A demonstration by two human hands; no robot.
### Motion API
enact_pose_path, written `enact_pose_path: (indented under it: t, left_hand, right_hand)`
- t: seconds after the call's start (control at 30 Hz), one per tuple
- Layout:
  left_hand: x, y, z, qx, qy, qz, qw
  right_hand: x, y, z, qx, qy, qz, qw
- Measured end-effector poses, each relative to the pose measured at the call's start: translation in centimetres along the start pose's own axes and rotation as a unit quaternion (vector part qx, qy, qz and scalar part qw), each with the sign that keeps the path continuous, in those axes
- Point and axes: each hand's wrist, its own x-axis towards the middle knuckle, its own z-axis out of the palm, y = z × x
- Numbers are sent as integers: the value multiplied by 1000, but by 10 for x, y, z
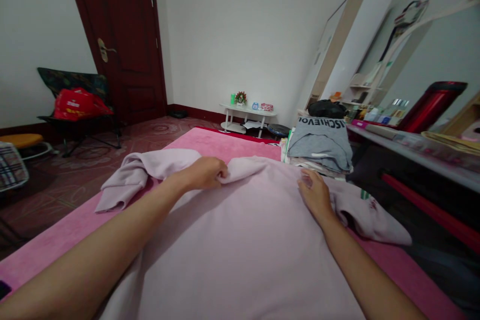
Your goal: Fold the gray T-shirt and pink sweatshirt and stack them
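Note:
A pale lavender long-sleeved top (240, 245) lies spread over the pink bed cover, one sleeve bent out to each side. My left hand (205, 172) is closed on the fabric at the top's far edge, left of the middle, and a fold lifts beside its fingers. Over the right shoulder area of the top rests my right hand (315, 191). Its fingers are loosely curved, with a gap showing between thumb and index finger. The right sleeve, with a small green and dark print, lies beyond my right wrist.
Beyond my right hand is a stack of folded clothes (318, 145) with a grey shirt on top. A cluttered desk (420, 152) with a red flask (431, 105) borders the bed's right side. A folding chair with a red bag (80, 104) stands by the door.

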Motion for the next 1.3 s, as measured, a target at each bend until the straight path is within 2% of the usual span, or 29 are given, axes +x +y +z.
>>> enact_pose_path:
  t: [0.03, 0.1, 0.13, 0.17, 0.2, 0.23, 0.3, 0.37, 0.4, 0.43, 0.47, 0.5, 0.53, 0.6, 0.73, 0.87, 1.03, 1.2, 1.3]
  left_hand:
    - [-4, 10, -2, -47, -85, 19, 995]
    - [-8, 26, -1, -162, -257, 23, 952]
    - [-8, 30, 1, -212, -313, 13, 926]
    - [-7, 32, 3, -244, -329, 1, 912]
    - [-5, 31, 5, -257, -305, -14, 917]
    - [-1, 27, 6, -256, -254, -28, 932]
    - [7, 14, 5, -210, -84, -64, 972]
    - [13, -2, 4, -120, 71, -128, 982]
    - [14, -10, 4, -72, 108, -165, 978]
    - [15, -17, 5, -29, 119, -200, 972]
    - [14, -23, 8, 0, 100, -227, 969]
    - [13, -28, 11, 12, 58, -240, 969]
    - [12, -31, 14, 13, 17, -238, 971]
    - [10, -34, 22, -3, -27, -195, 980]
    - [11, -29, 33, 12, -31, -98, 995]
    - [13, -26, 37, 17, -21, -94, 995]
    - [12, -25, 36, 15, -21, -101, 995]
    - [9, -12, 21, 85, -40, -87, 992]
    - [2, -3, 3, 173, -95, -86, 977]
  right_hand:
    - [0, -2, -1, 8, 2, 7, 1000]
    - [0, -4, -1, 11, -13, 20, 1000]
    - [-1, -4, 0, 8, -23, 24, 999]
    - [-2, -4, 2, 3, -34, 25, 999]
    - [-3, -2, 3, -4, -43, 25, 999]
    - [-3, -1, 4, -12, -52, 25, 998]
    - [-4, 1, 7, -35, -69, 25, 997]
    - [-5, 1, 8, -62, -87, 29, 994]
    - [-6, 1, 9, -72, -94, 30, 993]
    - [-6, 1, 9, -77, -98, 32, 992]
    - [-6, 1, 9, -78, -99, 32, 992]
    - [-6, 1, 9, -74, -96, 32, 992]
    - [-6, 2, 10, -69, -91, 30, 993]
    - [-5, 4, 10, -65, -77, 21, 995]
    - [0, 11, 13, -88, -86, 33, 992]
    - [7, 15, 17, -113, -138, 88, 980]
    - [9, 9, 19, -174, -160, 82, 968]
    - [2, -11, 15, -233, -145, 28, 961]
    - [1, -18, 14, -246, -160, 1, 956]
